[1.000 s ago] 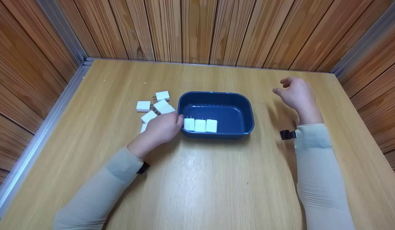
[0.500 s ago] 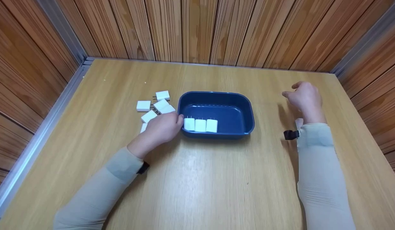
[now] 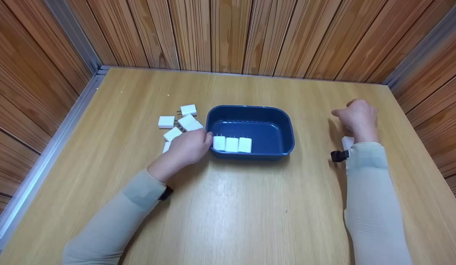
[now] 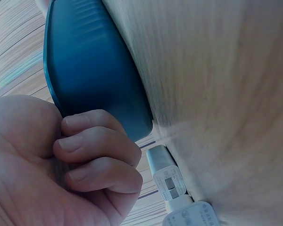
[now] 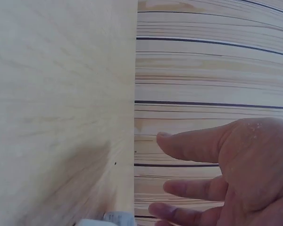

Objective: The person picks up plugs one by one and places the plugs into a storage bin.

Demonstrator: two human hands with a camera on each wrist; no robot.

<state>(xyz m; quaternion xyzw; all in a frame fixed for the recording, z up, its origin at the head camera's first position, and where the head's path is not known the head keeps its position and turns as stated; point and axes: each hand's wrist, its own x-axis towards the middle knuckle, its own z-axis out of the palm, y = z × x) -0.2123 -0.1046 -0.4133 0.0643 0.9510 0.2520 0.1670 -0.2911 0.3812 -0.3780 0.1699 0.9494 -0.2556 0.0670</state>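
My left hand [image 3: 187, 146] is at the left end of a blue plastic tub [image 3: 250, 156], pinching its rim. Its fingers [image 4: 106, 153] curl in toward the palm in the left wrist view. Inside the tub, along the near wall, three white plug chargers [image 3: 232, 144] stand in a row, prongs pointing away. Several more white chargers [image 3: 166, 122] lie loosely just beyond the left hand. Over the table's right side, my right hand [image 3: 360, 117] hovers with thumb and fingers apart and nothing between them. A white charger [image 3: 347, 142] shows beside the right wrist, partly covered.
The wooden table [image 3: 246, 213] is bounded by a wood-plank wall [image 3: 228, 36] at the back and planked sides. Metal framing [image 3: 71, 110] runs along the left edge. A dark wrist strap piece [image 3: 339, 156] juts from the right sleeve.
My right hand has shifted right and slightly toward me, exposing more of the white charger by its wrist. The left hand, the tub and the other chargers stay in place.
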